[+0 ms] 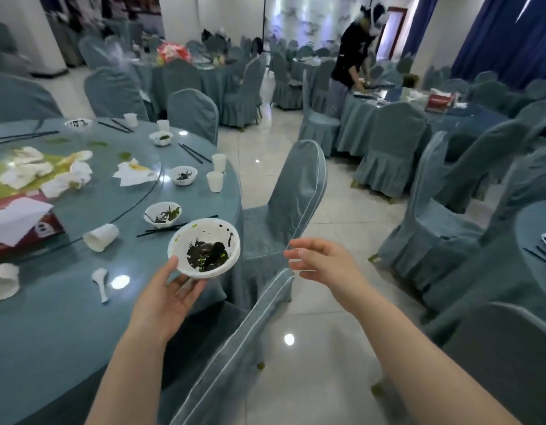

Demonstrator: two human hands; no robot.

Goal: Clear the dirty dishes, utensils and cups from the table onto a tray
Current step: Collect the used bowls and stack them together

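No legible text anywhere.

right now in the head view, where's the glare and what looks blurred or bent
Head view: ceiling lights glare as bright spots on the glossy table, beside the spoon, and on the floor tiles. The bowl in the left hand is fairly sharp; the right hand is slightly soft; the far person and tables are blurred. Wide-angle distortion bows the chairs near the edges.

Chairs: blue-grey covered chair stood just beside the round table
Tabletop: crumpled napkins — red tissue box
Background: a person bent over another table
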